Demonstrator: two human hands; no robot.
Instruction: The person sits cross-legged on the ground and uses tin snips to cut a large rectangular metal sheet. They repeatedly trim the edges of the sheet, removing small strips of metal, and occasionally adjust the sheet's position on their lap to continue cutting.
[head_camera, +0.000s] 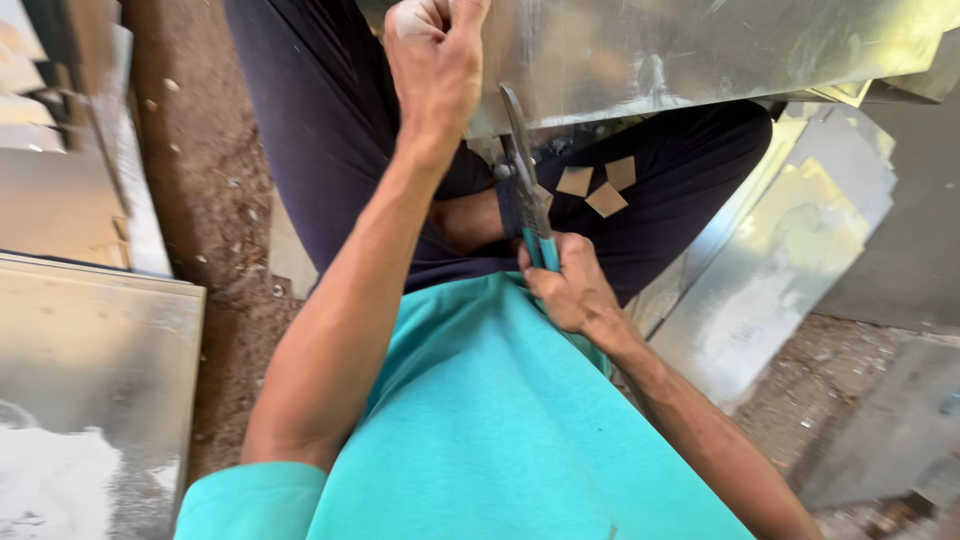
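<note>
Sheet: large shiny metal sheet across the lap, top of view; lower edge met by the snips
Snips: tin snips with teal grips, blades up at the sheet's edge, pivot just below it
Right hand: clenched round the teal grips, low against the turquoise shirt
Left hand: closed on the sheet's near edge, just left of the blades
Offcuts: three small metal squares lying on the dark trousers
Surroundings: more metal sheets leaning at right; flat panel at left; dirt floor between

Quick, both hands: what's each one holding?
Left hand: closed on the metal sheet edge.
Right hand: closed on the snips handles.
</note>
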